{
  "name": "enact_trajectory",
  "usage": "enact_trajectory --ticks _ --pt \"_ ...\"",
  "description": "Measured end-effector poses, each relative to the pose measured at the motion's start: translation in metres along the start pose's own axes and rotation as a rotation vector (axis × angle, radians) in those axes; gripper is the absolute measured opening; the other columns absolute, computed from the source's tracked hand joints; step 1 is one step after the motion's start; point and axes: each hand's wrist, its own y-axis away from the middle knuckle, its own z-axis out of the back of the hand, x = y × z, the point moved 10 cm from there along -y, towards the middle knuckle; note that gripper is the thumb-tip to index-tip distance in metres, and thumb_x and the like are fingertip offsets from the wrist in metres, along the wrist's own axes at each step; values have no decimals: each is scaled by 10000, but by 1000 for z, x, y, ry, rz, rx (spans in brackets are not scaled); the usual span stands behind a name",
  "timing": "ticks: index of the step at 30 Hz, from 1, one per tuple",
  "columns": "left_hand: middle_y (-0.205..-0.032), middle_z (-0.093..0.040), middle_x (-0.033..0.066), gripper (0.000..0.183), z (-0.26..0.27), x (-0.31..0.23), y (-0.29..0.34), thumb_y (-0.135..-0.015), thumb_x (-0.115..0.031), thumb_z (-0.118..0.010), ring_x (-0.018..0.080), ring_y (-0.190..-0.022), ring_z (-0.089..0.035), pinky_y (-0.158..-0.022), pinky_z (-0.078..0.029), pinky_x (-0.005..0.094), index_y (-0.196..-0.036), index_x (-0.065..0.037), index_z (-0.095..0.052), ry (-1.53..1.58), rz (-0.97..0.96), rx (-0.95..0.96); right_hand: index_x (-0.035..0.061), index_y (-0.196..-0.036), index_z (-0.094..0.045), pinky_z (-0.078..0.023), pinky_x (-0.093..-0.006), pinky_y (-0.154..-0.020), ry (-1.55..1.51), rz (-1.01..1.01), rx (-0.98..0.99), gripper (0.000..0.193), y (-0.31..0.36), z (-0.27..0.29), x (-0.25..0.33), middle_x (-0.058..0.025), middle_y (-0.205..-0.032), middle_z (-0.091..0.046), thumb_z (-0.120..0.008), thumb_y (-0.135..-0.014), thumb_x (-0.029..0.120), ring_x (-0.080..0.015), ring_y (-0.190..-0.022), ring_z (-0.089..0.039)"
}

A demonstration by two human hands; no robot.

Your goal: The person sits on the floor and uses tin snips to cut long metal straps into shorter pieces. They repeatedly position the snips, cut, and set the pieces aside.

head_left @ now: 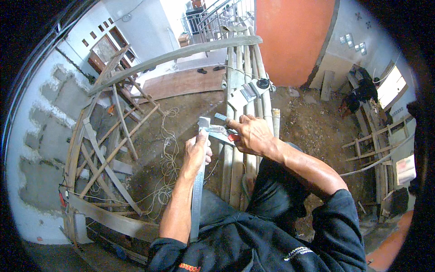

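Observation:
My left hand (196, 152) is closed around the upper part of a long, pale metal profile (196, 199), which runs down beside my forearm to my lap. My right hand (250, 133) grips a small metal hand tool (218, 129) with a red part under the fingers. The head of this tool is against the profile's top end, just above my left thumb; its exact kind is unclear. A short slotted metal strip (220, 116) sticks out by my right fingertips, and I cannot tell whether it belongs to the tool.
Several bamboo poles (249, 161) extend ahead of me, carrying a white and grey object (247, 94) with a round black part. A tangled pale cable (168, 156) lies on the dirt floor. Wooden scaffolding (120, 156) stands left. At far right, a dark-clothed shape (364, 90) looks like a bending person.

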Motion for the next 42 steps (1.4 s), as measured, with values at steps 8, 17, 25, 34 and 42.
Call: enact_trajectory --ticks 8,17,25,34,42 --pt "-601 -565 43 556 -3 -2 -3 -974 -593 -507 139 -430 -505 -398 -428 280 -843 -58 -585 42 77 -6 170 -1254 -567 -462 -446 -725 115 62 -151 451 1 12 5 -115 -900 -593 -690 -855 340 -306 -853 -595" --pt "-603 -543 22 556 -4 -7 4 -970 -597 -515 116 -444 -500 -405 -416 263 -943 -46 -584 151 42 59 127 -1303 -535 -422 -440 -822 178 123 -195 546 2 24 14 -117 -986 -603 -706 -820 316 -290 -964 -566" --pt "-646 -554 19 551 36 -54 39 -975 -545 -556 79 -492 -502 -448 -414 230 -1114 -13 -580 103 -186 39 44 -1273 -613 -501 -369 -831 -595 -319 107 466 13 38 -29 -166 -882 -663 -629 -816 134 -244 -880 -645" --pt "-806 -639 70 502 31 -79 68 -950 -471 -633 127 -667 -611 -606 -521 260 -1098 9 -611 145 -260 237 16 -1253 -629 -465 -340 -646 -773 -66 212 432 28 45 31 -92 -690 -550 -617 -838 134 -148 -659 -522" --pt "-813 -653 77 440 4 -91 64 -963 -424 -636 103 -635 -577 -587 -479 252 -1069 3 -613 -5 -382 314 72 -1243 -634 -535 -476 -741 -761 -90 309 407 34 41 32 -227 -835 -690 -599 -856 192 -397 -785 -681"
